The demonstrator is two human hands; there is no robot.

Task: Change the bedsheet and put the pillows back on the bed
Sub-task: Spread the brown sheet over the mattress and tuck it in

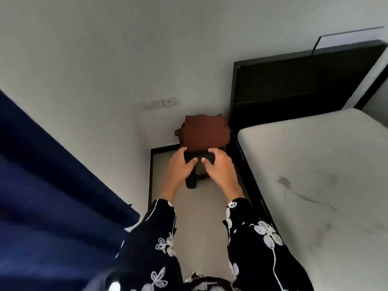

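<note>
Left hand and right hand are out front, side by side. Both grip the near edge of the small dark desk, fingers curled round it. The folded brown sheet sits on the desk straight ahead, just past the thumbs; can't tell if they touch it. It looks slightly wider left-right, and both hands are equally near. Likely next move: release the edge and reach forward over it. The bare mattress is to the right, with the headboard beyond.
</note>
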